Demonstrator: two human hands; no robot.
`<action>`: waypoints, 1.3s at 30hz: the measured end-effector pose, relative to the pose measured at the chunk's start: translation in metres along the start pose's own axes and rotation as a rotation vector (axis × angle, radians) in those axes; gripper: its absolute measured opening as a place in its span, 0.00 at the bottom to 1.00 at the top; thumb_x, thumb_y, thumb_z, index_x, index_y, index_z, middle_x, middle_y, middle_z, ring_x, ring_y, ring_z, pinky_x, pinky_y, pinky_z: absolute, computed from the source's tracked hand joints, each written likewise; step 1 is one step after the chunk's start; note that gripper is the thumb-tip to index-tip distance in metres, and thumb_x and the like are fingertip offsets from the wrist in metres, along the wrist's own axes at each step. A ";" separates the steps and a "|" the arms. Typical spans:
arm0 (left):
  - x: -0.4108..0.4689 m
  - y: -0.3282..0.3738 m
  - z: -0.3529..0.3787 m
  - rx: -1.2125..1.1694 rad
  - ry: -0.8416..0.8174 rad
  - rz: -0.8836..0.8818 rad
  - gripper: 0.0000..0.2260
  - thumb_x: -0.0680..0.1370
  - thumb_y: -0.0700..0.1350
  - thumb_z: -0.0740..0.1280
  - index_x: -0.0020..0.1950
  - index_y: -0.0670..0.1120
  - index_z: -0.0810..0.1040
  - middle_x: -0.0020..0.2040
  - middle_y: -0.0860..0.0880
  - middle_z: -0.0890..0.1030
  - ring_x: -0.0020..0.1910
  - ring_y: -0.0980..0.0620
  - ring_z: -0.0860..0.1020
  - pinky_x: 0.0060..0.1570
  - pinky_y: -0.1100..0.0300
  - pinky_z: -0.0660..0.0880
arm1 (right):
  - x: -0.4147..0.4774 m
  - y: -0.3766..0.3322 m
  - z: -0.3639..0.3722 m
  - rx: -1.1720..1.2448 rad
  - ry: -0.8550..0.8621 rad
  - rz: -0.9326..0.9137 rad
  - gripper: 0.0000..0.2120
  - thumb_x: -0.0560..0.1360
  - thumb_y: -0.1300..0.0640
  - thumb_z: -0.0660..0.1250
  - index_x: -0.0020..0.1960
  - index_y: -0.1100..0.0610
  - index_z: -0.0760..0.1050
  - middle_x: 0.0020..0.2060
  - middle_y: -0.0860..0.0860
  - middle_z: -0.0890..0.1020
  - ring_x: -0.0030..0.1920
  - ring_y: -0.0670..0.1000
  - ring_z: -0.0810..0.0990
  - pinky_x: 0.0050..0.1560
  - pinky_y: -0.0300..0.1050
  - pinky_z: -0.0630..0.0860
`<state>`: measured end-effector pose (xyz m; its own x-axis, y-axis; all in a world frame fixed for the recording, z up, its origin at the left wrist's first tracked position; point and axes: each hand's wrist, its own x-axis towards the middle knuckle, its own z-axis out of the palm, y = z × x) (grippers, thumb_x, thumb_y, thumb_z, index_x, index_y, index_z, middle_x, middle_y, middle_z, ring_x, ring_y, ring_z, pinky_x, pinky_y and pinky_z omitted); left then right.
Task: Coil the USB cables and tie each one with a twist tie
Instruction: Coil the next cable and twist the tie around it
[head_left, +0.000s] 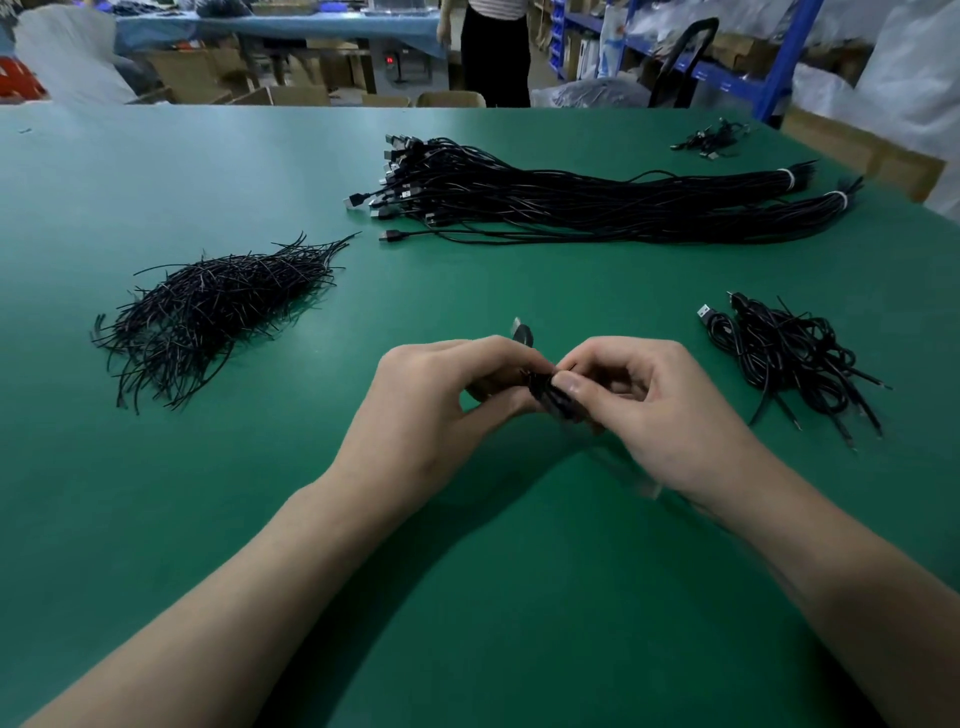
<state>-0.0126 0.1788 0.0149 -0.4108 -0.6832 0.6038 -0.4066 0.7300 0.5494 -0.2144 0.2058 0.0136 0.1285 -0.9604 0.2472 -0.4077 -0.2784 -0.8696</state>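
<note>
My left hand (441, 395) and my right hand (644, 405) meet over the middle of the green table (467, 597). Between their fingertips they pinch a small coiled black USB cable (545, 395); its plug (522, 332) sticks up behind my left fingers. Most of the coil is hidden by my fingers, and I cannot make out a twist tie on it. A heap of black twist ties (208, 312) lies to the left. A long bundle of uncoiled USB cables (571, 202) lies at the back. Several coiled cables (789, 358) are piled to the right.
A few more cables (709, 139) lie at the table's far right corner. Beyond the table stand a person (493, 52), cardboard boxes, a blue-covered bench and blue shelving (779, 57).
</note>
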 end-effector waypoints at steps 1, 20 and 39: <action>0.000 0.000 0.000 0.009 0.015 0.012 0.05 0.75 0.44 0.76 0.51 0.46 0.86 0.39 0.58 0.83 0.38 0.59 0.81 0.43 0.64 0.78 | 0.000 0.000 0.001 0.017 -0.004 -0.001 0.05 0.78 0.57 0.70 0.44 0.51 0.82 0.33 0.49 0.82 0.34 0.53 0.77 0.38 0.54 0.73; 0.003 0.000 0.005 -0.655 -0.018 -0.507 0.15 0.74 0.50 0.73 0.57 0.51 0.74 0.35 0.35 0.77 0.34 0.43 0.79 0.42 0.47 0.78 | -0.009 -0.015 0.006 -0.731 0.224 -0.510 0.07 0.80 0.55 0.69 0.45 0.56 0.81 0.38 0.49 0.80 0.39 0.54 0.79 0.38 0.53 0.75; 0.000 0.002 -0.004 -0.243 -0.065 -0.187 0.04 0.78 0.41 0.72 0.45 0.44 0.80 0.41 0.52 0.86 0.44 0.54 0.84 0.49 0.63 0.77 | -0.007 -0.015 0.007 -0.211 0.122 -0.221 0.05 0.77 0.55 0.70 0.42 0.50 0.81 0.34 0.45 0.79 0.36 0.49 0.75 0.33 0.47 0.69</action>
<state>-0.0106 0.1804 0.0183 -0.4020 -0.8004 0.4448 -0.2766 0.5692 0.7742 -0.2032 0.2171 0.0222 0.1310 -0.8672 0.4804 -0.5623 -0.4641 -0.6844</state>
